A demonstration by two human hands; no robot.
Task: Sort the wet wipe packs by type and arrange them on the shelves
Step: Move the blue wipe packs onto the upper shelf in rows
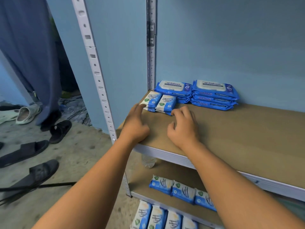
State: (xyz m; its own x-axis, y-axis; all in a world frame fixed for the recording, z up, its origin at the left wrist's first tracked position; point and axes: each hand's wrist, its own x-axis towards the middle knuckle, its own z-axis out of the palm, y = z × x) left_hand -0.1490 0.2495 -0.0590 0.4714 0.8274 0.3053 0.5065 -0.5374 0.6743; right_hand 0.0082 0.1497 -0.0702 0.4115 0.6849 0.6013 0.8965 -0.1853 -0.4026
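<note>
Top shelf (231, 139) is a bare brown board w/ a white metal front rail, mid-frame to right edge. It is backed by a light blue wall (231, 47) and slotted white uprights (94, 63). Left of frame: grey, stained floor (79, 156) w/ dark sandals (60, 131) and pale slippers (28, 113), plus a blue curtain (28, 47) hanging upper left.

Two small white-and-blue packs (158, 103) lie side by side at the shelf's back left corner, print up. Their long axis runs front-to-back, tops toward the wall (text reads upright from here). More blue shows under them, so prob. stacked. Just behind and to the right, two antabax stacks (214, 95) lie lids up w/ long axis along the wall, i.e. crosswise to the small ones.

The left hand (137, 124) has its fingers stretched fwd, grasping nothing, forefinger tip on the near end of the left small pack. The right hand (183, 128) has loosely bent fingers, tips at the right pack's near corner, not wrapped round it.

Lower frame: a row of blue packs (183, 190) on the next shelf, a clear bottle (148, 161) behind, and white-blue packs (156, 217) at bottom.
</note>
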